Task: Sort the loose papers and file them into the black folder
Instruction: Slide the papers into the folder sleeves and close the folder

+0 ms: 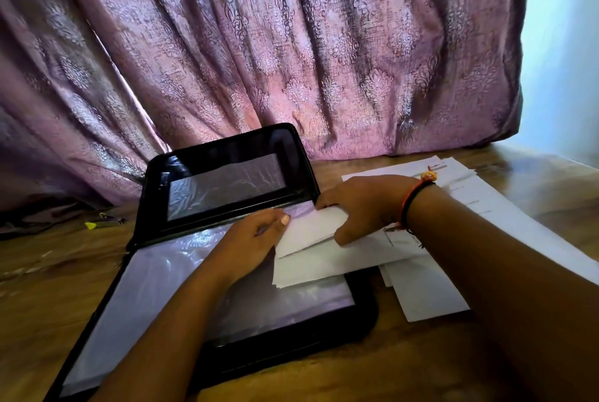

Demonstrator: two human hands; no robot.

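Observation:
The black folder (363, 317) lies open on the wooden table, its lid propped against the curtain and its clear plastic sleeves (155, 285) facing up. A small bundle of white papers (317, 259) lies across the folder's right side, near the spine. My left hand (249, 239) grips the bundle's left edge over the sleeves. My right hand (363, 204), with a red and black wristband, holds the bundle's top right part with the thumb underneath. A spread of loose white papers (479, 204) lies on the table to the right, under my right forearm.
A pink patterned curtain (291, 55) hangs right behind the table and touches the folder's lid. A yellow-tipped highlighter (103, 224) lies at the far left by the curtain. Bare wooden table (42, 278) shows left of the folder.

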